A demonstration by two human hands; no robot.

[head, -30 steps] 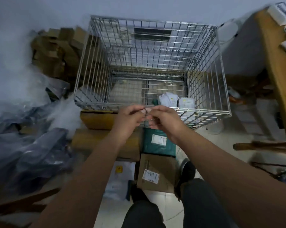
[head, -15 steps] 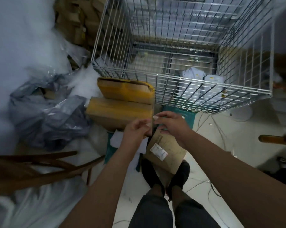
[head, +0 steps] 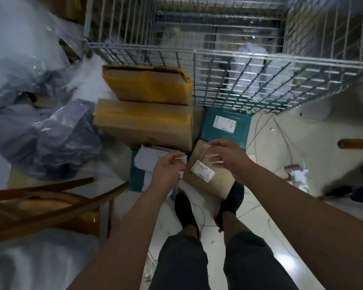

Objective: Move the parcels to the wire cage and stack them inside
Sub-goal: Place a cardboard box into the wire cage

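Note:
The wire cage (head: 239, 52) stands ahead of me with white soft parcels (head: 254, 65) inside at the right. On the floor in front of it lie two yellow-taped cardboard boxes (head: 147, 85) (head: 143, 120), a teal mailer (head: 226, 126), a white-and-teal mailer (head: 144, 164) and a small brown box (head: 210, 183) with a white label. My left hand (head: 169, 169) hovers at the brown box's left edge with fingers loosely curled. My right hand (head: 228, 155) spreads just above the box's far end. Neither hand holds anything.
Grey plastic bags (head: 51, 132) are heaped at the left. A wooden chair (head: 40, 204) lies low at the left, close to my left arm. My feet (head: 187, 210) stand right behind the brown box. Loose cables (head: 281, 139) run over the white floor at the right.
My view has tipped down from the cage to the floor parcels. Both hands dropped from the cage's front rim, where they touched each other, and have parted over the small brown box.

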